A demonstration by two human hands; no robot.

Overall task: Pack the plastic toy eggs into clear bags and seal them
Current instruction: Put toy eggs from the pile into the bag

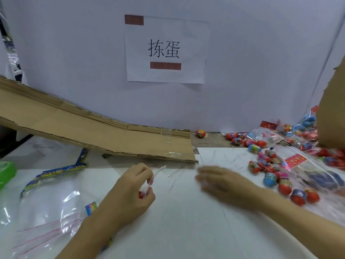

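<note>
On the white desk [177, 221], the left hand [134, 191] curls its fingers around a small clear bag [149, 181] with something red inside, just in front of the cardboard ramp [93, 131]. The right hand [222, 184] is blurred, with its fingers stretched out flat and holding nothing, near the low end of the ramp. The loose toy eggs [272, 171] lie in a heap to the right of the ramp. Empty clear bags [48, 217] lie in front of its raised left part.
</note>
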